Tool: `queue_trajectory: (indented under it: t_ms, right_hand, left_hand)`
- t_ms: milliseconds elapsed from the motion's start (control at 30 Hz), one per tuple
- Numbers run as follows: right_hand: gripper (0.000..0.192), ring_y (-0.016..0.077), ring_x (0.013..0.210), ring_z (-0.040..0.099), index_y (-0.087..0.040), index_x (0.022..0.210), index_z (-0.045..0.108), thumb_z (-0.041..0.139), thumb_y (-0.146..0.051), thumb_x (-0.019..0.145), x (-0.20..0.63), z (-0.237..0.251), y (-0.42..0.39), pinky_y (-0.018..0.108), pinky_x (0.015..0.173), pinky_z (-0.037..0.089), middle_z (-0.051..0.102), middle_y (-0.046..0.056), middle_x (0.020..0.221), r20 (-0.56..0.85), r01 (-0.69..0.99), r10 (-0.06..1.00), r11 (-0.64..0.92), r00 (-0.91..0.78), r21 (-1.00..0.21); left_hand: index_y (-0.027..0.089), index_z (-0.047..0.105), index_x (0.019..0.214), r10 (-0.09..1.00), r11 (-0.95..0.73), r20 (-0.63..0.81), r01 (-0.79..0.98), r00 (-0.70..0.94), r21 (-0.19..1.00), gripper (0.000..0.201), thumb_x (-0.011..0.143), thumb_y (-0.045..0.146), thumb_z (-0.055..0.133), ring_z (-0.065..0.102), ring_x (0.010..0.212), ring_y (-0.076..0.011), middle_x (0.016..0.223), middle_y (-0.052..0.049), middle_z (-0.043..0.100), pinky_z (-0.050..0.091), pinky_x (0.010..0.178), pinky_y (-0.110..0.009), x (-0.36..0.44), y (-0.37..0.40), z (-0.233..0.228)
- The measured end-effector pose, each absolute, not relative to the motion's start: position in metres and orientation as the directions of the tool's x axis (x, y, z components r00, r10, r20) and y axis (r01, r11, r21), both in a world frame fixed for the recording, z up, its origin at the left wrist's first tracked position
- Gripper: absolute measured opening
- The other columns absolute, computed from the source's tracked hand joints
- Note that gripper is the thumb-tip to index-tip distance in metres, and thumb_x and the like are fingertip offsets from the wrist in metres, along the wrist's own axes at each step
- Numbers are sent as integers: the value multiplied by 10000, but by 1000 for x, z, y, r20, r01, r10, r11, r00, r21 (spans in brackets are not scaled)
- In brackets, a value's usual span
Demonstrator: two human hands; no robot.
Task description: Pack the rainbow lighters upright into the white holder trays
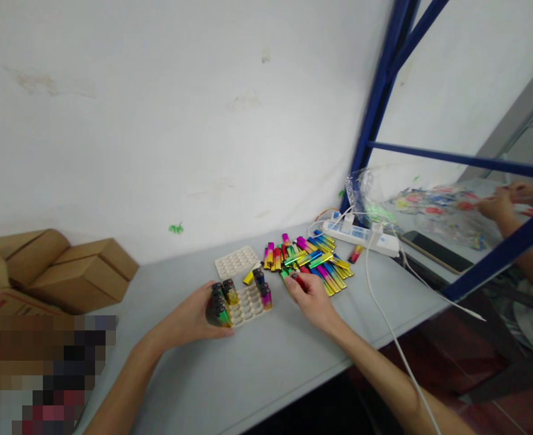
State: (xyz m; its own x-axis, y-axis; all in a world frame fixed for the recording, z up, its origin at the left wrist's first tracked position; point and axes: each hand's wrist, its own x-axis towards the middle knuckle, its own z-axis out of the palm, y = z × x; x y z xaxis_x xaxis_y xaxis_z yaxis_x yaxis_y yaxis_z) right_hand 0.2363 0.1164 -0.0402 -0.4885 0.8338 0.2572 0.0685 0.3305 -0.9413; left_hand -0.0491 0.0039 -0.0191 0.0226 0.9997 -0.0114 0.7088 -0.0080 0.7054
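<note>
Grey surface [257, 362] carries everything. Left hand [194, 317] cups the white tray [247, 305] edge, fingers curled around standing lighters [223, 299]; right hand [309, 296] pinches one lighter [296, 278] at the loose pile [311, 260]. Upright lighters could topple if the tray gets nudged.

Lighters [314, 260]: metallic rainbow gradients of pink, yellow, green, blue. Tray [247, 305]: cream, dimpled; second tray [236, 261] matching. Table [266, 362]: pale grey. Power strip [361, 235]: white, blue accents. Boxes [85, 272], left edge: plain brown cardboard. Frame [456, 160]: blue.
</note>
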Motion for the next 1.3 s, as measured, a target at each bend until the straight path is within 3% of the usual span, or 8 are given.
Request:
queue_trajectory:
  t_ms: [267, 467, 600, 700, 867, 1033, 1167, 1300]
  right_hand:
    - [521, 125, 576, 371, -229, 705, 458, 544, -655, 992, 234, -45, 121, 266, 523, 280, 414, -40, 615, 269, 68, 854, 332, -446, -941]
    - [420, 123, 566, 444, -254, 1195, 496, 519, -645, 1045, 232, -44, 117, 230, 496, 366, 512, -61, 736, 247, -162, 805, 189, -539, -968]
    - [395, 143, 651, 599, -264, 1295, 479, 483, -595, 1080, 233, -30, 114, 280, 596, 538, 589, -5, 893, 358, -232, 743, 273, -566, -933]
    - [365, 184, 870, 693, -262, 1303, 538, 490, -556, 1092, 231, -8, 108, 341, 804, 616, 626, 56, 1043, 467, -238, 702, 405, -537, -883]
    - [235, 218, 1062, 700, -231, 1167, 681, 662, -430, 1045, 214, 24, 103, 346, 965, 561, 733, 85, 1134, 598, -147, 520, 668, -610, -730]
    - [150, 239, 993, 715, -199, 1107, 717, 775, -239, 974, 192, 30, 107, 363, 951, 514, 778, 72, 1031, 469, 26, 324, 843, -822, -537]
    - [164, 229, 948, 722, -165, 1109, 719, 776, -153, 956, 180, 28, 111, 316, 862, 505, 775, 77, 992, 312, 78, 265, 860, -912, -504]
    - [147, 225, 991, 710, -140, 1107, 734, 765, -155, 964, 173, 24, 114, 318, 895, 505, 749, 110, 1082, 309, 78, 238, 889, -921, -452]
  left_hand:
    - [209, 686, 1320, 1000, -16, 7, 724, 16, 690, 822, 572, 382, 979, 724, 1161, -361, 1308, -124, 759, 575, 1098, -497, -47, 3, -15]
    - [215, 688, 1336, 1000, -2, -3, 710, 6, 704, 856, 554, 379, 996, 708, 1216, -387, 1364, -136, 743, 560, 1121, -510, -47, 4, -17]
    - [207, 637, 1417, 1000, -15, -6, 679, 28, 734, 938, 564, 355, 997, 661, 1316, -401, 1434, -154, 708, 530, 1161, -524, -49, 5, -22]
    - [211, 633, 1433, 999, -41, 15, 677, 45, 735, 956, 564, 363, 1001, 647, 1338, -410, 1460, -161, 692, 528, 1163, -538, -49, 4, -24]
    - [202, 635, 1438, 999, -52, 38, 697, 36, 715, 968, 565, 402, 1002, 661, 1305, -404, 1484, -163, 671, 512, 1171, -543, -47, 3, -20]
    - [209, 697, 1341, 999, -40, 33, 731, 24, 682, 875, 539, 397, 994, 691, 1227, -399, 1351, -118, 744, 563, 1097, -512, -48, 4, -22]
    - [188, 697, 1288, 1000, -20, -1, 764, 28, 645, 821, 546, 388, 985, 688, 1216, -393, 1325, -121, 742, 557, 1092, -515, -48, 5, -23]
    - [185, 695, 1255, 1000, -15, -8, 778, 25, 628, 799, 552, 427, 987, 689, 1199, -385, 1293, -114, 746, 553, 1092, -510, -46, 4, -19]
